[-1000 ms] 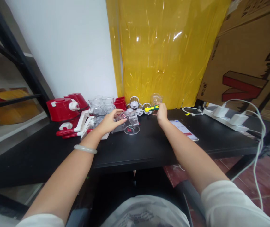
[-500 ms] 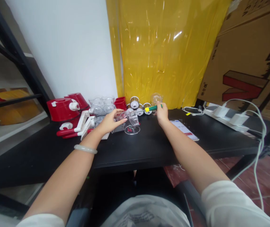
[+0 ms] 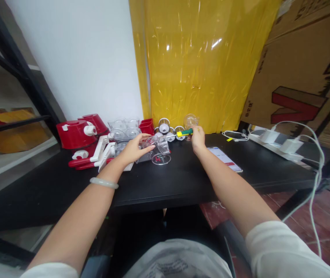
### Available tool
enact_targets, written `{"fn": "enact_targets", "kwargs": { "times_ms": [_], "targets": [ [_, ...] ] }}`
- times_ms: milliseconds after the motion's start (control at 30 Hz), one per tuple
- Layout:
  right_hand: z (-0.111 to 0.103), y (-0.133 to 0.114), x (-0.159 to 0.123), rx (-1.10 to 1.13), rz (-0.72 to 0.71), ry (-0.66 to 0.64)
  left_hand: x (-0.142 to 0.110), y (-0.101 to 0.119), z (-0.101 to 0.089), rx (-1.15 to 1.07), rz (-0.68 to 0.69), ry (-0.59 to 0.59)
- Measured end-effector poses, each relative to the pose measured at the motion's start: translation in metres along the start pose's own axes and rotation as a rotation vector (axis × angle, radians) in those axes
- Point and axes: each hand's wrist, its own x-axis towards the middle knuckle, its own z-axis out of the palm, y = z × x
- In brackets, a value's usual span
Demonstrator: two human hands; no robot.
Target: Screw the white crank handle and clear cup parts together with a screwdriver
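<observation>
My left hand (image 3: 137,148) is closed around a clear plastic part (image 3: 162,144), thumb on the near side and fingers over the top. Below that part, a clear round disc with red marks (image 3: 161,158) is at the black tabletop; I cannot tell whether the two are joined. My right hand (image 3: 198,138) grips a screwdriver (image 3: 185,133) by its green and yellow handle. The screwdriver lies level, its thin shaft pointing left towards the clear part. Whether its tip touches a screw is too small to make out.
Red housings with white knobs (image 3: 76,133) and red-and-white handles (image 3: 91,160) lie at the left. Clear cups (image 3: 124,127), a red square container (image 3: 146,126) and several metallic cylinders (image 3: 164,126) stand behind. A phone (image 3: 224,158) and power strip (image 3: 277,146) are right.
My right hand's fingers have shifted slightly on the screwdriver handle. My left hand and the clear part look still.
</observation>
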Motion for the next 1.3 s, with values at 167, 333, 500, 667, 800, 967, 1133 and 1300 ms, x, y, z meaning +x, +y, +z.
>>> {"fn": "enact_targets", "kwargs": {
  "times_ms": [167, 333, 500, 667, 800, 967, 1133, 1300],
  "targets": [
    [-0.002, 0.008, 0.006, -0.081, -0.085, 0.026, 0.001, -0.001, 0.001, -0.012, 0.008, 0.002],
    [-0.003, 0.007, 0.004, -0.047, -0.050, -0.009, 0.001, -0.001, 0.001, -0.008, 0.008, 0.008],
    [-0.002, 0.002, 0.001, 0.022, -0.004, -0.019, 0.000, -0.001, 0.000, -0.005, 0.007, 0.002],
    [-0.001, 0.006, 0.006, -0.011, -0.037, 0.007, 0.000, -0.002, 0.000, -0.009, 0.008, 0.001],
    [-0.002, 0.010, 0.007, -0.054, -0.096, 0.001, 0.000, -0.002, 0.000, -0.007, 0.007, 0.002],
    [-0.002, 0.007, 0.004, 0.026, -0.033, -0.035, 0.000, 0.000, 0.000, 0.003, 0.003, 0.006],
    [-0.002, 0.005, 0.004, 0.059, 0.000, -0.048, 0.001, -0.002, 0.001, 0.003, 0.014, 0.005],
    [0.000, 0.012, 0.008, 0.007, -0.046, -0.016, 0.000, -0.001, 0.000, 0.015, 0.001, 0.005]
  ]
}}
